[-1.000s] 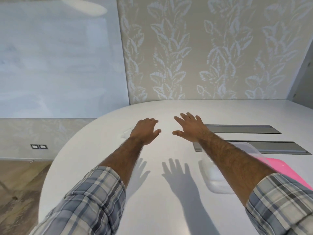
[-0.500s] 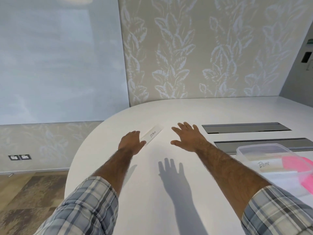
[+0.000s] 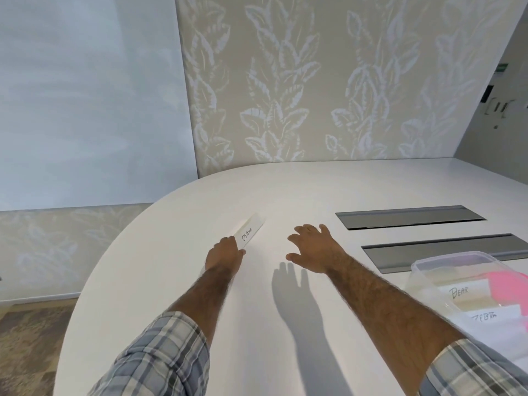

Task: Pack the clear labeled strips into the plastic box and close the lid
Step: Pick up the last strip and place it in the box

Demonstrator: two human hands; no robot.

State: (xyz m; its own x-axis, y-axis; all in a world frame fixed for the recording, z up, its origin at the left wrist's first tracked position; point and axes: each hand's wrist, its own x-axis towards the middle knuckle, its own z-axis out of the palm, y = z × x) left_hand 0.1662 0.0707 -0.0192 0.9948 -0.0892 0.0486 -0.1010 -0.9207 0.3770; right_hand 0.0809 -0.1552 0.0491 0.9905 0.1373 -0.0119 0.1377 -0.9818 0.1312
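A clear strip labeled "OSTRICH" (image 3: 249, 232) lies tilted on the white table, and my left hand (image 3: 225, 254) grips its near end. My right hand (image 3: 313, 247) hovers beside it to the right with fingers spread and nothing in it. At the right edge stands the clear plastic box (image 3: 445, 260), open at the top. Inside it lie strips labeled "BEAR" (image 3: 458, 292) and "ZEBRA" (image 3: 485, 317). A pink sheet (image 3: 510, 290) shows at the box, perhaps its lid.
The white oval table (image 3: 185, 295) curves off to the left, with floor below it. Two grey recessed slots (image 3: 408, 217) (image 3: 445, 248) run across the table behind the box. A patterned wall stands beyond the far edge.
My left hand has drawn back toward me and closed on the OSTRICH strip, which it covered a second ago. The view has shifted so the box and its labels show more fully.
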